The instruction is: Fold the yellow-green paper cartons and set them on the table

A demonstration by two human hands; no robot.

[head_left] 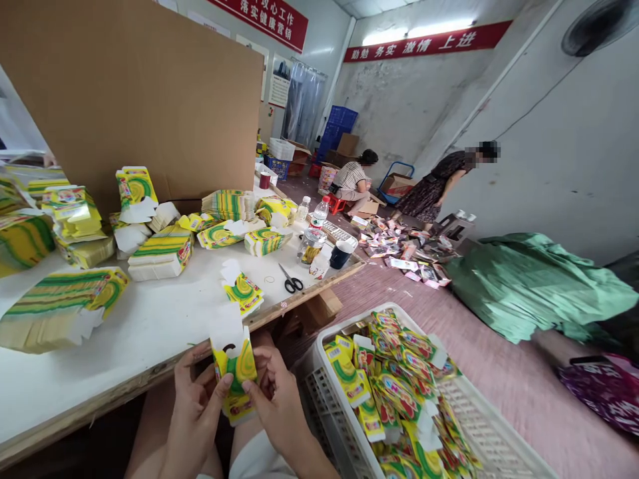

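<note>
Both my hands hold one small yellow and green printed carton [234, 372] just below the front edge of the white table [150, 319], its white flap standing up. My left hand [197, 406] grips its left side with the thumb pressed on the front. My right hand [277, 396] pinches its right side with thumb and fingers. Another folded carton [243, 291] lies on the table just beyond. To my right a white plastic basket [324, 399] holds several finished cartons [394, 392].
Stacks of flat carton blanks [60, 303] cover the table's left and back, before a brown cardboard sheet [134, 93]. Scissors [291, 281], bottles [319, 211] and a dark cup [342, 253] sit near the right edge. Two people [354, 179] work on the floor beyond; a green cloth heap [529, 283] lies right.
</note>
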